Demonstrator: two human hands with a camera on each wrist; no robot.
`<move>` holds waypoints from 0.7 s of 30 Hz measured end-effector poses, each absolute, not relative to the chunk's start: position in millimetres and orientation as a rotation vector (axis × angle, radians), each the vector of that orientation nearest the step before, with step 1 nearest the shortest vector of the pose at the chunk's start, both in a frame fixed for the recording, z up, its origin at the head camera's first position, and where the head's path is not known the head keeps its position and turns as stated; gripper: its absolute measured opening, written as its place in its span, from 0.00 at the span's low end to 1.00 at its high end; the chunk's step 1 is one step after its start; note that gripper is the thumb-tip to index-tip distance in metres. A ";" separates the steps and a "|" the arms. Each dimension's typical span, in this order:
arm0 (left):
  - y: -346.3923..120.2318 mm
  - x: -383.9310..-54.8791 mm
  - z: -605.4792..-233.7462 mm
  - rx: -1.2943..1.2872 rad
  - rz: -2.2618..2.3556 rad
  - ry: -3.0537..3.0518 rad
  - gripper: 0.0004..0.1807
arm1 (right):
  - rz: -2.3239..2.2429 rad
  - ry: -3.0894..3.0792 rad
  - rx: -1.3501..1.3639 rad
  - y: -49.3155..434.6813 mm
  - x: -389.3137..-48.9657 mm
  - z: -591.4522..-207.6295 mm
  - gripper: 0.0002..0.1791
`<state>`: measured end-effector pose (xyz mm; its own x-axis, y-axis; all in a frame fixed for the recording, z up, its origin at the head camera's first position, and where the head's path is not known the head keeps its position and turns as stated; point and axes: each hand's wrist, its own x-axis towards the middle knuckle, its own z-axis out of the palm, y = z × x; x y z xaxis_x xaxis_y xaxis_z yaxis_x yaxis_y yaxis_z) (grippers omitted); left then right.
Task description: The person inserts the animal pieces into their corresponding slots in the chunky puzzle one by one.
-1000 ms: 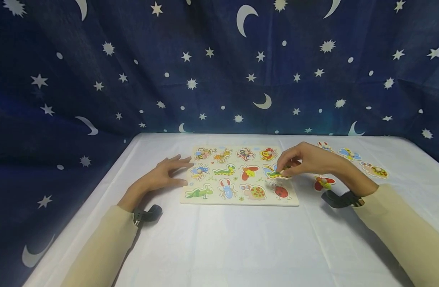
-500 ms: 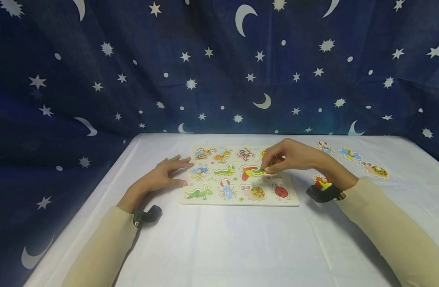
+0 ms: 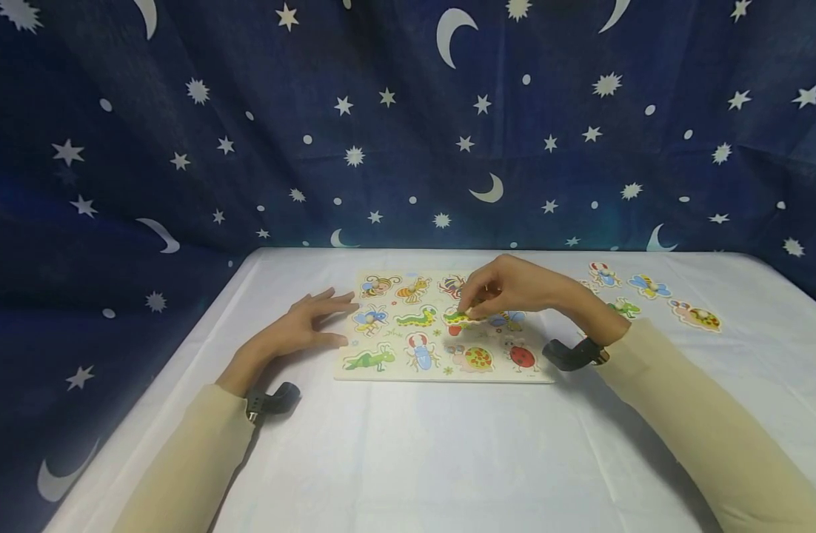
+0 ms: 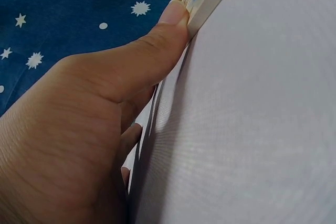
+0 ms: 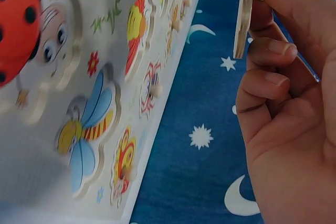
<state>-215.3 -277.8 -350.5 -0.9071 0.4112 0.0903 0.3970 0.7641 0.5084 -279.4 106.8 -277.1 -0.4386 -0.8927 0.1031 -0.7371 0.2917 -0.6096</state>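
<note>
My right hand point(image 3: 514, 285) pinches a green caterpillar puzzle piece point(image 3: 455, 318) above the middle row of a pale wooden insect puzzle board point(image 3: 398, 372). In the right wrist view the piece point(image 5: 243, 19) shows edge-on, apart from the board. Left of it on the board is a caterpillar-shaped recess point(image 3: 416, 317). The piece overlaps the red moth picture in the head view. My left hand point(image 3: 308, 322) lies at the board's left side with fingers extended; in the left wrist view its thumb point(image 4: 157, 40) touches the board's edge.
Knobbed pieces sit in the board's top row, such as a bee point(image 3: 379, 286). Loose on the white cloth at right lie a beetle piece point(image 3: 604, 275), a blue-winged bee piece point(image 3: 650, 286), a snail piece point(image 3: 696, 316) and a green piece point(image 3: 624, 308). A starry curtain point(image 3: 395, 148) hangs behind.
My right hand has carried the caterpillar piece leftward over the board, from the blue-winged bee recess to the moth picture. The left hand stays put.
</note>
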 end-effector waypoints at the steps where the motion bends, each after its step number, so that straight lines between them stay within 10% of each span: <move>1: -277.8 -215.1 -350.5 0.668 0.832 2.927 0.36 | -0.877 2.304 -1.498 104.0 -279.5 -277.3 0.07; 21: -279.0 -216.5 -352.0 0.691 0.855 2.932 0.36 | -0.888 2.249 -1.501 57.5 -282.3 -279.1 0.07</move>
<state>-216.5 -279.0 -352.0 -0.9025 0.4160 0.1113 0.4106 0.7534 0.5136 -282.3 57.5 -279.1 -0.4122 -0.9065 0.0917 -0.7245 0.2651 -0.6362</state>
